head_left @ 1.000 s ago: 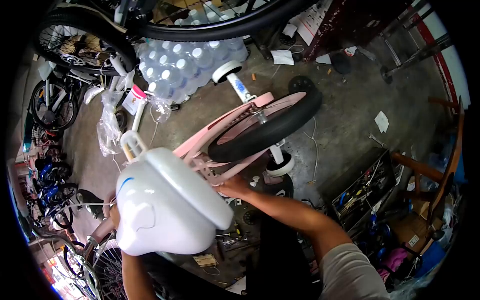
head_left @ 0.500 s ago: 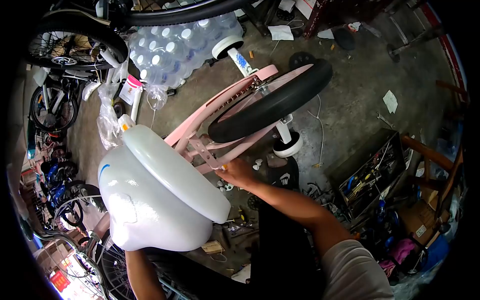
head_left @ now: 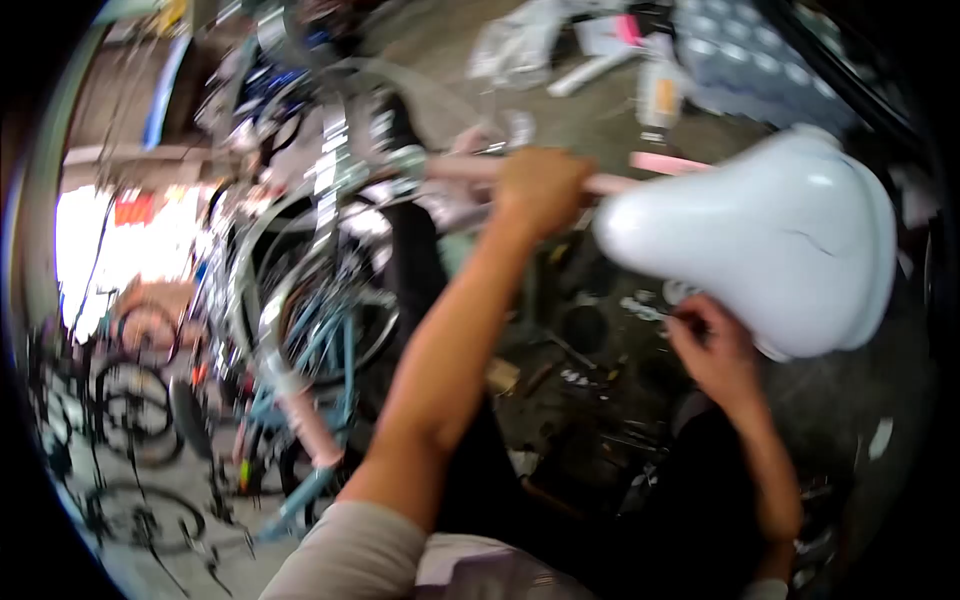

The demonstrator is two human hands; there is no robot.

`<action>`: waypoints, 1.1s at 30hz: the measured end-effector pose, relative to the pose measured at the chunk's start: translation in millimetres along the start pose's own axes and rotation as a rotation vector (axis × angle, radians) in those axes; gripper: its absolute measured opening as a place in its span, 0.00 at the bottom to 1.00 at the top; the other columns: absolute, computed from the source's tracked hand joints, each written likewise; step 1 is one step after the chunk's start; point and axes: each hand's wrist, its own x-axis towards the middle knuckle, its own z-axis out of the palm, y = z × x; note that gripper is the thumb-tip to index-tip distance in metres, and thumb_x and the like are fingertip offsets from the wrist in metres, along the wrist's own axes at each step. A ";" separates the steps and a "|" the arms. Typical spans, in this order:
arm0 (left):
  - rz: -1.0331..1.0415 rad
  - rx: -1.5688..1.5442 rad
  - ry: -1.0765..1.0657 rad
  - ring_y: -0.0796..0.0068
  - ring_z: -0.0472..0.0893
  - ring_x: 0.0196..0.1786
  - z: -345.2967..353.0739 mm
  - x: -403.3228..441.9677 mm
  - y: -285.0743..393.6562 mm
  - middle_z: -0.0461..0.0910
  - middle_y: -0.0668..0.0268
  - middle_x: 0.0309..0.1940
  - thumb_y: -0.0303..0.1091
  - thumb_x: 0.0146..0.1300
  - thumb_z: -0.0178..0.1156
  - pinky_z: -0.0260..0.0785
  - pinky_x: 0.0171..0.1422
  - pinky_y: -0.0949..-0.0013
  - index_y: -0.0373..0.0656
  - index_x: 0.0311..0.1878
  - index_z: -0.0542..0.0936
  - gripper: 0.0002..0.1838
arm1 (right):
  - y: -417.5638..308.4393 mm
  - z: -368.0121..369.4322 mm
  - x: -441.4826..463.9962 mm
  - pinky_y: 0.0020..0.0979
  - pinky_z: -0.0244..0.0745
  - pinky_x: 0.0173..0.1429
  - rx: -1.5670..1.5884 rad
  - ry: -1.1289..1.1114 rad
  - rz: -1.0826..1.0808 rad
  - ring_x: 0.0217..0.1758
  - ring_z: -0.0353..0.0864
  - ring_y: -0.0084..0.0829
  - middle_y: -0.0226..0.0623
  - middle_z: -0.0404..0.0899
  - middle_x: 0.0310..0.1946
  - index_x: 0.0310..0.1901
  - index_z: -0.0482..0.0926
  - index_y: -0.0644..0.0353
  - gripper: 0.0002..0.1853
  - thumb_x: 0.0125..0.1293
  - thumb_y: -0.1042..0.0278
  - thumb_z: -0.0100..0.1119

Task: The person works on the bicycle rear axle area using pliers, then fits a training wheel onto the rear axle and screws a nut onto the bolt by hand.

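Note:
A glossy white bicycle saddle (head_left: 760, 240) fills the right of the view, its narrow nose pointing left. My left hand (head_left: 545, 190) is wrapped round the pink frame tube (head_left: 465, 168) just past that nose. Below the saddle's near side is my right hand (head_left: 715, 345), its fingers curled together. Anything between those fingers is too blurred to make out. Silver handlebars (head_left: 268, 320) with a pink grip (head_left: 312, 430) curve down at the left.
Behind the saddle lie wrapped water bottles (head_left: 745, 50) and a clear plastic bag (head_left: 515, 45). A light-blue bicycle frame (head_left: 345, 360) stands at left, with several more bicycles (head_left: 140, 410) beyond. Small parts and tools (head_left: 580, 375) litter the floor below.
The view has swung left, and the pink bicycle's rear wheel is out of sight. My left hand now shows on the frame tube. My right hand has left the rear frame for the saddle's near side.

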 end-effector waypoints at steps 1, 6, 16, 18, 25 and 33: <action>-0.021 0.113 -0.010 0.61 0.88 0.40 -4.1 -4.2 7.7 0.88 0.62 0.33 0.42 0.56 0.66 0.77 0.45 0.57 0.54 0.38 0.88 0.09 | -40.7 -13.3 8.0 0.26 0.75 0.43 0.132 -0.092 0.087 0.36 0.79 0.21 0.32 0.82 0.34 0.46 0.82 0.61 0.09 0.65 0.69 0.65; -0.031 0.074 0.124 0.68 0.88 0.37 5.5 -16.9 6.0 0.88 0.67 0.31 0.39 0.58 0.64 0.73 0.44 0.63 0.56 0.31 0.89 0.05 | -164.4 -5.5 34.0 0.32 0.76 0.37 0.045 -0.509 -0.189 0.30 0.81 0.32 0.35 0.80 0.29 0.40 0.81 0.61 0.12 0.61 0.63 0.69; -0.023 0.072 0.181 0.64 0.89 0.38 -0.3 -9.7 9.6 0.89 0.63 0.32 0.38 0.55 0.65 0.78 0.44 0.61 0.53 0.34 0.90 0.06 | -256.2 44.8 33.3 0.29 0.78 0.51 0.271 -0.800 0.073 0.45 0.84 0.27 0.38 0.85 0.42 0.52 0.81 0.66 0.24 0.64 0.54 0.69; -0.035 0.056 0.113 0.62 0.89 0.40 5.0 -2.8 7.1 0.89 0.61 0.34 0.39 0.57 0.64 0.79 0.44 0.58 0.52 0.34 0.90 0.07 | -261.5 90.6 30.3 0.30 0.77 0.56 0.488 -0.830 0.182 0.52 0.83 0.30 0.42 0.85 0.47 0.54 0.81 0.70 0.34 0.62 0.41 0.68; -0.053 0.030 0.059 0.58 0.88 0.45 -14.4 -18.8 15.8 0.88 0.60 0.41 0.42 0.58 0.69 0.80 0.48 0.56 0.54 0.45 0.88 0.12 | -276.5 197.8 22.1 0.42 0.76 0.40 0.916 -0.643 0.440 0.30 0.80 0.35 0.44 0.81 0.26 0.37 0.82 0.69 0.30 0.55 0.42 0.72; -0.022 0.093 0.171 0.55 0.88 0.41 -2.2 -14.3 8.3 0.88 0.58 0.36 0.47 0.54 0.73 0.80 0.46 0.54 0.52 0.43 0.88 0.15 | -291.4 233.0 11.2 0.40 0.75 0.31 1.309 -0.701 0.335 0.27 0.81 0.37 0.44 0.79 0.22 0.34 0.81 0.71 0.14 0.48 0.72 0.73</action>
